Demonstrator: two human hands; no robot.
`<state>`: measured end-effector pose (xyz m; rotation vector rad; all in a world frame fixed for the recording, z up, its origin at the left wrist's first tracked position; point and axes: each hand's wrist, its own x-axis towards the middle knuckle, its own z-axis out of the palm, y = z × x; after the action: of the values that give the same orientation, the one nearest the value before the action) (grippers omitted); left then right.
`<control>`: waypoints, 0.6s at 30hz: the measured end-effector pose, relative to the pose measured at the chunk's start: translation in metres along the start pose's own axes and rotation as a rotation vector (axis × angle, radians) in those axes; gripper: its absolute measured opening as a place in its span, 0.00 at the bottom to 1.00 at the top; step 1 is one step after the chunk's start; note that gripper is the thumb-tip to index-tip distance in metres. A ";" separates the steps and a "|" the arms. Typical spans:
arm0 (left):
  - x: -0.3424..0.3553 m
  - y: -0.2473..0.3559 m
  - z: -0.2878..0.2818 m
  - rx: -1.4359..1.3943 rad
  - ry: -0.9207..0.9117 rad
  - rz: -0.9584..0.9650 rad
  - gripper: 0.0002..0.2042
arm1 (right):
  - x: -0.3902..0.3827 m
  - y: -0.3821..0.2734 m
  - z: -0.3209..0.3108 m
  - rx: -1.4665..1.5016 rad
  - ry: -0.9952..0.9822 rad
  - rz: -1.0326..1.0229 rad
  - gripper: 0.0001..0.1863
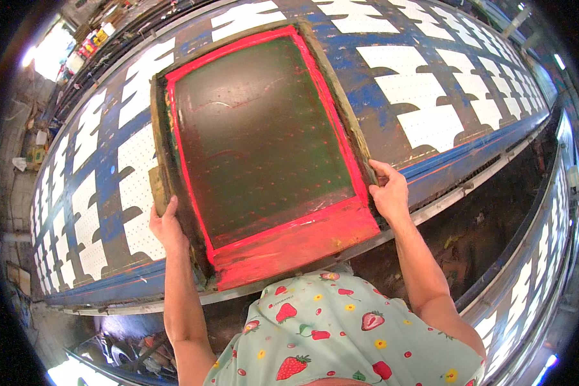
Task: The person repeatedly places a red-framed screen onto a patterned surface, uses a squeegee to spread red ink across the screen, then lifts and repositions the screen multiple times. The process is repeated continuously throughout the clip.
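A large wooden-framed printing screen point(257, 128) with dark green mesh and a bright red border lies on the long blue table point(379, 103). My left hand point(167, 226) grips the frame's left side near its lower corner. My right hand point(387, 193) grips the frame's right side near the lower right corner. Red ink coats the screen's near edge point(296, 241). The frame covers the piece beneath it.
White dotted fabric pieces point(424, 96) lie in rows along the blue table on both sides of the screen. A second long table with white pieces point(547, 257) runs at the right. A dark floor gap point(489, 231) separates them. Clutter sits at the far left.
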<state>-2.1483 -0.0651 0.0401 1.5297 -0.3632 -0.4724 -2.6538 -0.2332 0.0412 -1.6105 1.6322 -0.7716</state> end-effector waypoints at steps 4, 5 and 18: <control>-0.021 -0.002 0.041 -0.004 -0.008 0.009 0.15 | 0.018 0.021 -0.030 0.030 0.004 0.019 0.35; -0.025 -0.002 0.048 0.009 -0.004 0.011 0.15 | 0.022 0.024 -0.036 0.054 0.014 -0.015 0.35; -0.034 -0.014 0.079 0.150 -0.007 -0.024 0.17 | 0.001 0.022 -0.064 -0.242 0.078 -0.490 0.28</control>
<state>-2.2188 -0.1155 0.0296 1.6794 -0.3934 -0.4780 -2.7193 -0.2368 0.0597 -2.2251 1.4374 -0.9127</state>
